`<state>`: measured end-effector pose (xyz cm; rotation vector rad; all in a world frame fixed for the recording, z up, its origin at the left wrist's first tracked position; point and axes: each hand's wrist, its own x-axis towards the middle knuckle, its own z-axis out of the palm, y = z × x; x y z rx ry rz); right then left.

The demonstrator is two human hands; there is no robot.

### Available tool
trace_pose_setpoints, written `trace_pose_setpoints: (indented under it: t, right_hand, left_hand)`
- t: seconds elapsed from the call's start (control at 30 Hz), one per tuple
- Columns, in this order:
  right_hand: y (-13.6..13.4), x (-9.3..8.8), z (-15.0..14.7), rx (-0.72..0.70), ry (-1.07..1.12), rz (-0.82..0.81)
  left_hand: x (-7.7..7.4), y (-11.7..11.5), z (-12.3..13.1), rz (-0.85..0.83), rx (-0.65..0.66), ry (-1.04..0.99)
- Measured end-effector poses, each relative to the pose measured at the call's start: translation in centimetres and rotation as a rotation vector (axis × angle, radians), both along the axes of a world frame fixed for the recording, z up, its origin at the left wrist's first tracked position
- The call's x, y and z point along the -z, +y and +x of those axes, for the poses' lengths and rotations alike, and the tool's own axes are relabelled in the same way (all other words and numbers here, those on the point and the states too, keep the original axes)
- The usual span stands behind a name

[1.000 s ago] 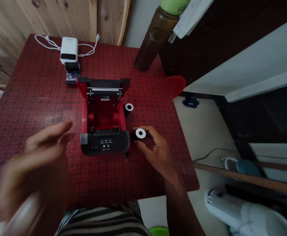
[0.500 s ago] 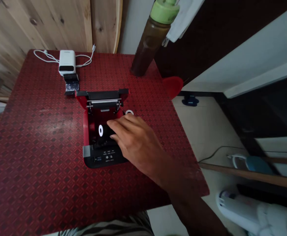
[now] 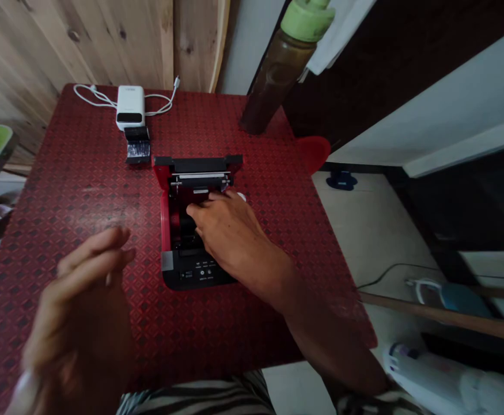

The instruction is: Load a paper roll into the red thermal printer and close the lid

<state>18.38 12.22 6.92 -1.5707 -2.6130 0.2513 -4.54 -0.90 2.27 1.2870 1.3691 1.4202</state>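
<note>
A red and black device (image 3: 197,275) lies on the patterned red table with its lid (image 3: 200,166) raised. My right hand (image 3: 234,230) reaches into its compartment, fingers bent over a dark cylinder (image 3: 186,225) that is mostly covered; whether they grip it is not visible. Behind that hand a bit of a white ring-shaped item (image 3: 242,197) shows on the table. To the left of the device, my left hand (image 3: 83,305) is raised above the table, blurred, with fingers apart and nothing in them.
A white power bank (image 3: 131,104) with white cables and a small black item (image 3: 137,151) lie at the back left of the red table (image 3: 83,190). A tall brown bottle (image 3: 273,80) with a green cap stands at the back right. A red stool (image 3: 314,153) shows beyond.
My left hand has come into view at the left. My right hand has moved deeper over the compartment, and the cylinder's white end is no longer visible. The view has shifted slightly.
</note>
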Motion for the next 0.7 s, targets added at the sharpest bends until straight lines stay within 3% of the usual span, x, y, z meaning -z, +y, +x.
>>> trace_pose_setpoints:
  t: [0.07, 0.17, 0.37, 0.47, 0.6, 0.7]
  right_hand:
    - [0.7, 0.5, 0.1, -0.017, 0.003, -0.012]
    - [1.5, 0.6, -0.2, 0.015, -0.032, -0.069]
    - [0.7, 0.7, 0.4, 0.019, 0.063, -0.018]
    - [-0.3, -0.1, 1.5, -0.004, 0.158, -0.044]
    - [-1.5, -1.8, 2.9, -0.13, 0.275, -0.216]
    - [-2.4, -1.9, 3.1, -0.155, 0.339, -0.182]
  left_hand:
    - [-0.8, 3.3, 2.2, 0.058, -0.069, -0.108]
    - [-1.5, 6.4, 3.7, -0.038, -0.067, -0.106]
    - [0.2, 8.9, 2.2, -0.029, -0.026, 0.036]
    - [0.8, 10.5, 2.2, -0.031, 0.022, 0.057]
    - [0.5, 12.7, 3.2, -0.03, 0.102, 0.01]
    - [-0.1, 14.2, 4.2, -0.03, 0.169, -0.078]
